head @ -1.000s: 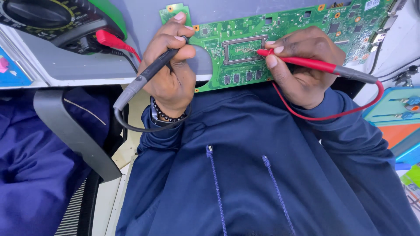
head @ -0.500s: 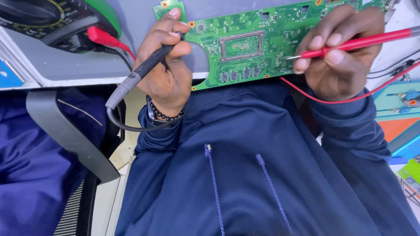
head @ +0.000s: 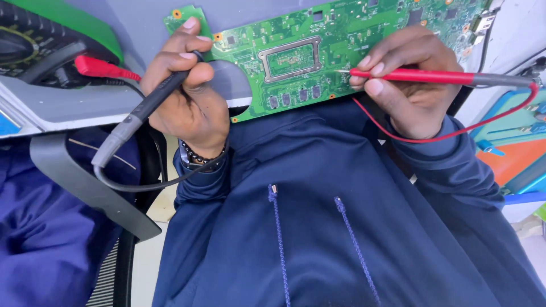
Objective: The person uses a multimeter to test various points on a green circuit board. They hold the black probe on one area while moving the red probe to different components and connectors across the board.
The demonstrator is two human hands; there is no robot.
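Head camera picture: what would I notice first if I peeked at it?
Probably the big green circuit board lying across the top, over the desk edge. The right hand holds a red probe with its tip on the board, and the left hand grips a black probe at the board's left end.

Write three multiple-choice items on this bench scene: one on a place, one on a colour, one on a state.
1. Where does the red probe's tip sit?
A. over the circuit board
B. on the chair
C. inside the meter

2. What colour is the probe in the left hand?
A. yellow
B. black
C. white

3. How does the right hand hold its probe?
A. open palm
B. not touching
C. pinched in fingers

Answers: 1 A, the metal tip lies over the green board. 2 B, its handle is black. 3 C, thumb and fingers grip it.
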